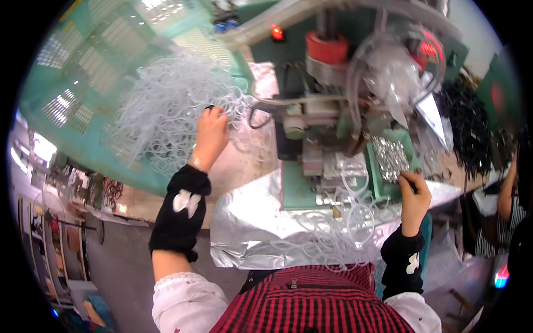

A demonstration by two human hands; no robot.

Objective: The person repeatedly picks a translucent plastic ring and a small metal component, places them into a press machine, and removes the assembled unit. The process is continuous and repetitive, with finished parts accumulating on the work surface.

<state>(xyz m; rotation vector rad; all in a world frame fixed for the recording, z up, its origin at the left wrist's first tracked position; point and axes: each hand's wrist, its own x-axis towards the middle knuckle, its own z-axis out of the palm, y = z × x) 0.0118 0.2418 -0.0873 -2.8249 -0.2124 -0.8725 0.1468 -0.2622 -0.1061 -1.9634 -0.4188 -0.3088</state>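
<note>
In the head view, the person's left hand [211,139] reaches up and away from the body, the forearm slanting from the lower left with the wrist nearly in line with it. Its back faces the camera and its fingers are bent, tips pointing toward the far side, with something small and dark at the fingertips. The hand is at the near right edge of a large tangled pile of clear rings [172,94], which spills out of a green perforated basket [97,69]. Whether the fingers grasp a ring or are loose cannot be told.

The right hand [416,200] is nearer the body, its forearm rising almost upright from the lower right. The hand leans left at the near right corner of a green tray [375,180] holding small silvery metal pieces [390,157]. Thumb and forefinger come close together at the tray's edge; whether they pinch a piece is too small to tell.

Between the hands stands a machine [327,61] with a red collar. In front of it, more clear loops [355,222] lie loosely on silver foil [241,233]. Black cuffs [177,216] with white shapes cover both forearms above the wrists.
</note>
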